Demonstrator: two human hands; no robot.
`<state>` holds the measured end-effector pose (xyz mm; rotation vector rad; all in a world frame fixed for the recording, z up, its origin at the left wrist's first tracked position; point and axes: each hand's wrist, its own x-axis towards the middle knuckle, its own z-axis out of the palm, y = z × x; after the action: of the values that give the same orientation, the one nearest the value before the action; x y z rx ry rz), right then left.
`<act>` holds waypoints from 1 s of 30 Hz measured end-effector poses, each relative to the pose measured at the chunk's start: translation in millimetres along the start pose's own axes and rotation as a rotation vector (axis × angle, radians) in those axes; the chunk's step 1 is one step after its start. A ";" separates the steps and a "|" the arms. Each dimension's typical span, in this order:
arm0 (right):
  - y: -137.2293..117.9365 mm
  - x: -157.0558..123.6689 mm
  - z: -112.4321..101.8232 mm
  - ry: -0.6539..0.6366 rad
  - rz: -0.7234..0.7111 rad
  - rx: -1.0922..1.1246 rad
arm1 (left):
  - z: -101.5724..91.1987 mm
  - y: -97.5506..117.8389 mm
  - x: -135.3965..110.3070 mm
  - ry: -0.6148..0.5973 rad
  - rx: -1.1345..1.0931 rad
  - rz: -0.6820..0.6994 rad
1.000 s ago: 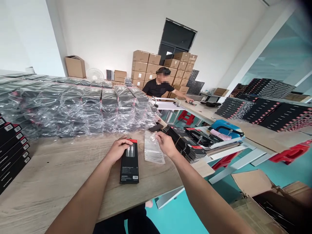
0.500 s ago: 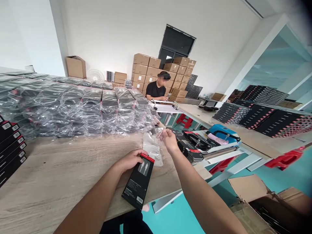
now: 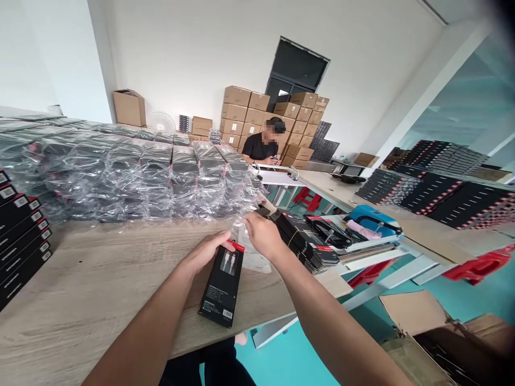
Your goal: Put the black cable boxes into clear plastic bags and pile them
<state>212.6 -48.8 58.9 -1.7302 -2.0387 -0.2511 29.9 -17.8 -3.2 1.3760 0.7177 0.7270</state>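
My left hand [image 3: 210, 251] is closed on the top end of a black cable box [image 3: 219, 292], thumb over its red edge. The box lies slanted near the table's front edge, with white cable connectors showing on its face. Just right of it, my right hand [image 3: 262, 235] pinches a clear plastic bag [image 3: 256, 260] that rests partly on the table. The bag reaches toward the top end of the box; whether it touches the box I cannot tell. The right fingertips are partly hidden behind the hand.
Plastic-wrapped boxes [image 3: 153, 177] form a long stack across the table's back. More black boxes [image 3: 24, 236] rise at left. Flat cartons [image 3: 301, 241] tied in a bundle lie at right. An opened cardboard box [image 3: 414, 311] stands at lower right. A co-worker [image 3: 259, 145] sits beyond.
My right hand has moved left with the plastic bag, closer to the box. My left hand and the box have shifted slightly left and up.
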 end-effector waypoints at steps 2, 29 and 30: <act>-8.0 -3.5 14.3 -0.071 -0.015 -0.014 | -1.9 -1.3 -0.9 -0.021 -0.018 -0.027; -1.7 -35.7 54.5 -0.155 0.455 1.140 | -5.1 -16.5 10.0 0.180 0.077 0.117; -2.0 -35.4 52.5 -0.127 0.484 1.155 | -5.5 -16.1 10.1 0.172 0.082 0.107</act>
<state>203.1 -58.6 -3.0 -1.3499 -1.2543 1.0023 32.1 -7.4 -19.9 1.4468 0.8215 0.9173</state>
